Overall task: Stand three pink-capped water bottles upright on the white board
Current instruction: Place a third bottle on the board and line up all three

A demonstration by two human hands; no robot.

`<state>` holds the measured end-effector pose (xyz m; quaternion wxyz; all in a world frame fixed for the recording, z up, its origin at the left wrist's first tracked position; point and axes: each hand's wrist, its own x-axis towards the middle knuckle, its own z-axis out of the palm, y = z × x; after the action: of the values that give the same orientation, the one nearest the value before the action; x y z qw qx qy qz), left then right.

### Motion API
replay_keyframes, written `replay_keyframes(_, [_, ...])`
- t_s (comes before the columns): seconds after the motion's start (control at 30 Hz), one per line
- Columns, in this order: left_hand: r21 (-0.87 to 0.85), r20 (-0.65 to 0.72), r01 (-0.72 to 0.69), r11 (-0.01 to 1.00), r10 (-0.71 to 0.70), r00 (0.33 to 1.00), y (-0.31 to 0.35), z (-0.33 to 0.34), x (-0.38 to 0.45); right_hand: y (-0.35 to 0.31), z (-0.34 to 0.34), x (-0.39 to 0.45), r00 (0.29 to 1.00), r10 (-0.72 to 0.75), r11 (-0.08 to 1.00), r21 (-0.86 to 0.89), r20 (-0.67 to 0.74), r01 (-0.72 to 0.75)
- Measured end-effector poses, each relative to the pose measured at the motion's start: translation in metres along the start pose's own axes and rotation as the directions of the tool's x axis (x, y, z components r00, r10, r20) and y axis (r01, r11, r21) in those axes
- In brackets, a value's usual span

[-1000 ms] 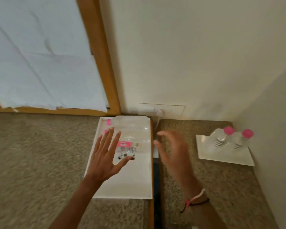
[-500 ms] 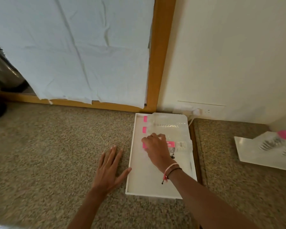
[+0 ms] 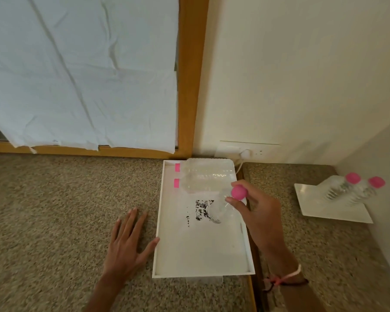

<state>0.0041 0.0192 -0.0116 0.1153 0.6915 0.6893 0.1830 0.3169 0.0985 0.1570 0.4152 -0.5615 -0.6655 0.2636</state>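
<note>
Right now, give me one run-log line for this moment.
right hand: grips tilted bottle near cap, over white tray | left hand: flat on counter | lying bottles: two | upright on board: two

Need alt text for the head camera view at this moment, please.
The right hand tilts a pink-capped bottle up from a white tray, where two more bottles lie flat. The left hand rests flat on the counter beside it.

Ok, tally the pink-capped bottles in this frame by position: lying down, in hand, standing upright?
Clear plastic bottles lying in the white tray: 2
Clear pink-capped bottle tilted in the right hand's grip: 1
Pink-capped bottles upright on the white board: 2
Total: 5
</note>
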Motion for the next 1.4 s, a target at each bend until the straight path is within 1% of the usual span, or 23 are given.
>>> replay_keyframes(0.1, [-0.015, -0.024, 0.029, 0.999, -0.029, 0.999, 0.015, -0.001, 0.010, -0.001, -0.023, 0.001, 0.998, -0.045, 0.999, 0.025, -0.038, 0.045])
replay_keyframes(0.17, [-0.016, -0.058, -0.019, 1.000, 0.018, 0.998, 0.041, -0.002, 0.024, 0.000, -0.045, 0.004, 0.994, -0.069, 0.996, 0.053, -0.086, 0.074])
replay_keyframes(0.27, [-0.064, -0.119, -0.090, 0.994, 0.081, 0.989, 0.093, 0.000, 0.052, -0.003, -0.083, 0.012, 0.981, -0.106, 0.987, 0.106, -0.164, 0.124])
replay_keyframes(0.37, [-0.060, -0.156, -0.159, 0.985, 0.148, 0.977, 0.146, 0.008, 0.078, -0.003, -0.123, 0.023, 0.955, -0.167, 0.977, 0.089, -0.247, 0.193])
replay_keyframes(0.47, [-0.065, -0.155, -0.236, 0.970, 0.224, 0.962, 0.209, 0.029, 0.101, 0.009, -0.177, 0.036, 0.921, -0.171, 0.973, 0.085, -0.350, 0.213])
replay_keyframes(0.57, [-0.062, -0.133, -0.290, 0.955, 0.280, 0.951, 0.261, 0.058, 0.122, 0.028, -0.227, 0.049, 0.896, -0.157, 0.972, 0.096, -0.415, 0.215])
replay_keyframes(0.77, [-0.077, -0.038, -0.300, 0.951, 0.297, 0.954, 0.333, 0.113, 0.148, 0.085, -0.310, 0.070, 0.867, -0.138, 0.983, 0.037, -0.479, 0.177])
replay_keyframes(0.93, [-0.030, 0.079, -0.307, 0.951, 0.309, 0.948, 0.364, 0.158, 0.154, 0.141, -0.345, 0.081, 0.874, -0.087, 0.996, -0.035, -0.479, 0.081])
replay_keyframes(1.03, [-0.030, 0.123, -0.300, 0.953, 0.301, 0.946, 0.377, 0.177, 0.151, 0.173, -0.353, 0.083, 0.887, -0.046, 0.998, -0.065, -0.460, 0.017])
replay_keyframes(1.17, [-0.007, 0.167, -0.295, 0.955, 0.292, 0.942, 0.388, 0.194, 0.148, 0.211, -0.354, 0.080, 0.910, 0.021, 0.994, -0.085, -0.414, -0.062])
replay_keyframes(1.27, [0.010, 0.183, -0.298, 0.954, 0.292, 0.939, 0.397, 0.198, 0.151, 0.238, -0.347, 0.075, 0.933, 0.068, 0.988, -0.104, -0.353, -0.111])
replay_keyframes(1.4, [0.022, 0.194, -0.326, 0.945, 0.316, 0.929, 0.403, 0.204, 0.154, 0.264, -0.335, 0.066, 0.949, 0.144, 0.983, -0.070, -0.279, -0.170])
